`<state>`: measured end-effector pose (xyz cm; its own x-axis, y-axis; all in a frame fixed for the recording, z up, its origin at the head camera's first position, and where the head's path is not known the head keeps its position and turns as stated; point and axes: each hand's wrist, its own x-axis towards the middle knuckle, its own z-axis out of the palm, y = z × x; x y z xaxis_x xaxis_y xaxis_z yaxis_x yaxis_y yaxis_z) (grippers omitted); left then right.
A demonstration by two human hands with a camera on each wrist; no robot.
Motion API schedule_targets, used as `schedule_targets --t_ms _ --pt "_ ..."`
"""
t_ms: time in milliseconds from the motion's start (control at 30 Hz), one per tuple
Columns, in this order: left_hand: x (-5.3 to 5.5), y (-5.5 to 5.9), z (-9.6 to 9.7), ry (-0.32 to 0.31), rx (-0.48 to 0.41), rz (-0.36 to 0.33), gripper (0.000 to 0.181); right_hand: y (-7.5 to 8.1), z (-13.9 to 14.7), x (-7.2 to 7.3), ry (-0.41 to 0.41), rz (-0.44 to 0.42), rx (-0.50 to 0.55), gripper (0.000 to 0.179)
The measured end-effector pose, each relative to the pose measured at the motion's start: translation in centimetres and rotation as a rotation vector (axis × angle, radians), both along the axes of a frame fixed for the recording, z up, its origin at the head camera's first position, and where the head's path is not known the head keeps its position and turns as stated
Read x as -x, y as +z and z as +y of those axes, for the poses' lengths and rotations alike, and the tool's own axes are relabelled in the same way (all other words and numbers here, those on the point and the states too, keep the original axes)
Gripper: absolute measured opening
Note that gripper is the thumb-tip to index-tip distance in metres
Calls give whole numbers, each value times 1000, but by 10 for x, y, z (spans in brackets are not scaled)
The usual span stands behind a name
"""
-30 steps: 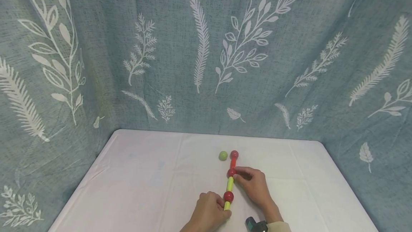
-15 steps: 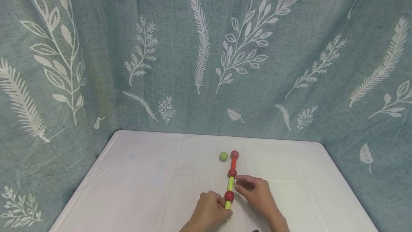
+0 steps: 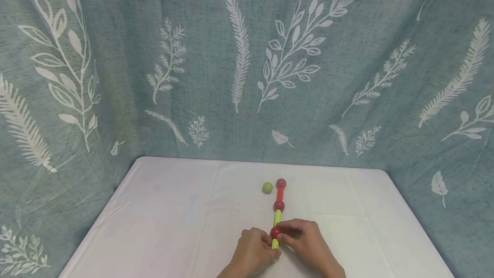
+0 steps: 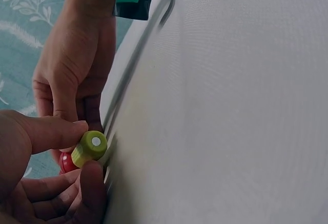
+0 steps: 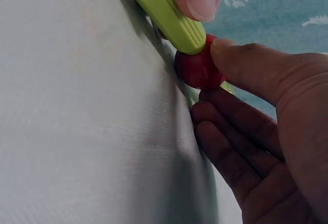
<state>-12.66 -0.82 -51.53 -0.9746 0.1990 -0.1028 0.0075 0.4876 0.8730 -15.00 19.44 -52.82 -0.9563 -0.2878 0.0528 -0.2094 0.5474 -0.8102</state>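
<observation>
A straight chain of balls and short rods lies on the white table in the head view. From its far end come a red ball (image 3: 281,182), a red rod (image 3: 280,194), a middle red ball (image 3: 279,206), a yellow-green rod (image 3: 278,216) and a near red ball (image 3: 275,231). My left hand (image 3: 251,249) pinches the nearest yellow-green rod (image 5: 169,16), whose end carries a pale round spot in the left wrist view. Thumb and fingers of my right hand (image 3: 308,243) pinch the near red ball, against which that rod's tip sits.
Just left of the chain's far end lies a loose green ball (image 3: 267,188). The white-covered table (image 3: 173,209) is bordered behind and at the sides by a hanging blue-green curtain (image 3: 216,76) with white leaf prints.
My right hand has left the middle red ball, come nearer along the chain and taken hold of the near red ball. The left hand keeps its pinch on the nearest rod.
</observation>
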Motion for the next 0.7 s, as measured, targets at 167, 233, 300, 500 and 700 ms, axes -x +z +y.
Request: schedule_targets --t_ms 167,233,300,500,700 --pt "0 -2 1 2 -3 10 21 -1 0 0 -9 7 2 22" --pt "1 -2 2 2 0 17 22 -2 0 1 -15 11 1 22" --pt "1 -3 2 -2 0 28 22 -2 0 1 -22 15 -1 21" --pt "1 -3 3 -14 6 45 22 -4 1 1 -32 20 5 22" --pt "6 4 -9 2 66 4 24 -6 2 0 -40 13 -13 20"
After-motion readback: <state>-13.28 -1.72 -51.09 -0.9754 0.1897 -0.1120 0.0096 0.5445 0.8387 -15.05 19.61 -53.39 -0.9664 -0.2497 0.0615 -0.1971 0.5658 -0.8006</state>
